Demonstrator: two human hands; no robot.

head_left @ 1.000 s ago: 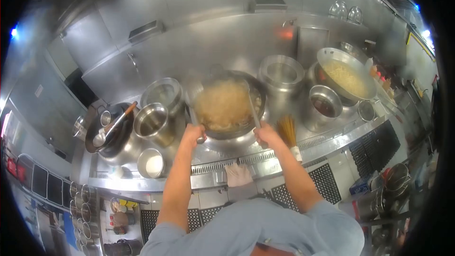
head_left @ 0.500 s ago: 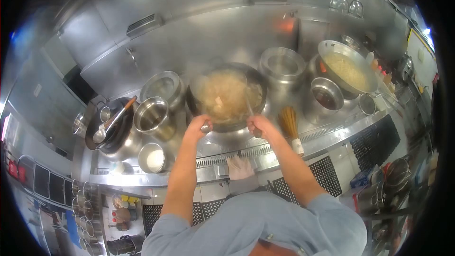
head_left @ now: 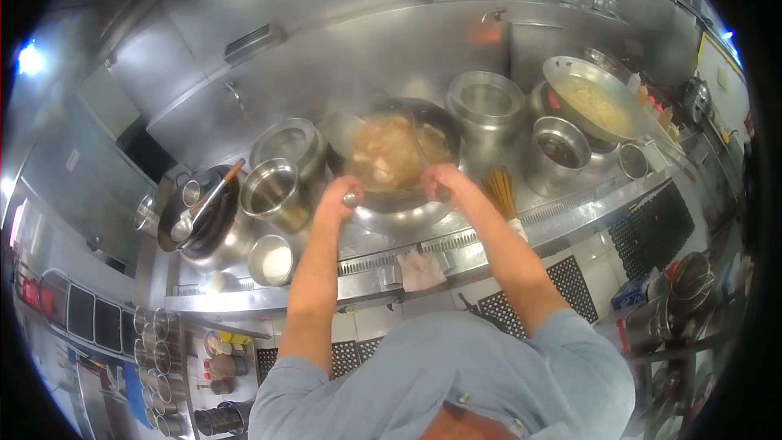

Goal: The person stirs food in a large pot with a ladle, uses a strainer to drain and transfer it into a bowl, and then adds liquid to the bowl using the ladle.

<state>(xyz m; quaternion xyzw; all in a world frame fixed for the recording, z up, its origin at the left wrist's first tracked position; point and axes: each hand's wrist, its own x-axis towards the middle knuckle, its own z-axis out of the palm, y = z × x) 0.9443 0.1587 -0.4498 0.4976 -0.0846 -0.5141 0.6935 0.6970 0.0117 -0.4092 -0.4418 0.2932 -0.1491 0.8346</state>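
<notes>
My left hand (head_left: 340,195) is closed round a handle with a round metal end at the front left of a large dark wok (head_left: 446,118). Closed round the handle of a long metal utensil (head_left: 423,151), my right hand (head_left: 441,182) is at the wok's front right edge. The utensil reaches into the wok. Brownish food (head_left: 387,151) is heaped there, blurred by motion and steam. What my left hand's handle belongs to is unclear.
Metal pots (head_left: 275,189) and a white-filled bowl (head_left: 271,261) stand at the left, beside a second wok (head_left: 213,216) with a ladle. Right are a bamboo brush (head_left: 499,191), a lidded pot (head_left: 486,102), a pot of dark liquid (head_left: 560,147) and a food-filled pan (head_left: 599,106).
The food in the wok has shifted and looks heaped higher. Both hands are still closed on their handles, a little higher in view. The view has tilted slightly.
</notes>
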